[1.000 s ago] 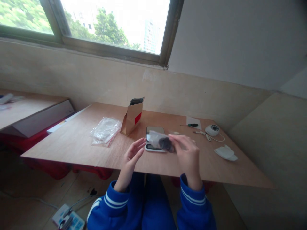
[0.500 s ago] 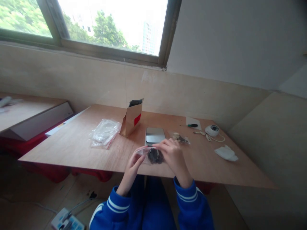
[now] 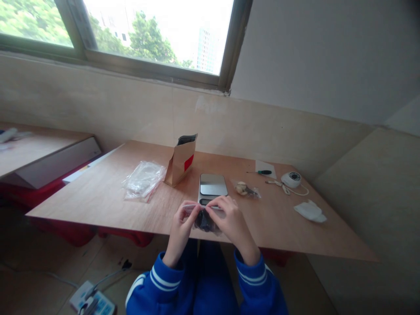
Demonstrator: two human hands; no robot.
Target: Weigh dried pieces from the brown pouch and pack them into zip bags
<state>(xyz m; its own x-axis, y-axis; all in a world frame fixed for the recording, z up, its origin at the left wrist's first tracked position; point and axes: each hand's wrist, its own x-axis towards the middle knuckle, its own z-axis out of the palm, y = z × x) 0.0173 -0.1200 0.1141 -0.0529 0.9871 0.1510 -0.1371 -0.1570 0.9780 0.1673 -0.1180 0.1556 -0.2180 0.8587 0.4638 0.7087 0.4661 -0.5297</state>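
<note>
Both my hands hold a small clear plastic bag [image 3: 204, 218] with something dark inside, just above the near edge of the wooden table [image 3: 98, 197]. My left hand [image 3: 184, 221] pinches the bag's top at the left. My right hand [image 3: 229, 218] pinches it at the right. Right behind my hands lies a small flat digital scale [image 3: 212, 186] with a shiny metal plate.
A brown paper pouch [image 3: 181, 159] stands open behind the scale, with a heap of clear bags [image 3: 143, 180] to its left. Right of the scale lie a small filled bag [image 3: 246, 189], a green-handled screwdriver [image 3: 263, 172], a white round device [image 3: 291, 179] and a white tissue [image 3: 310, 211].
My right hand brought the bag from above the scale down toward me. My left hand, open a second ago, closed on the bag's other side.
</note>
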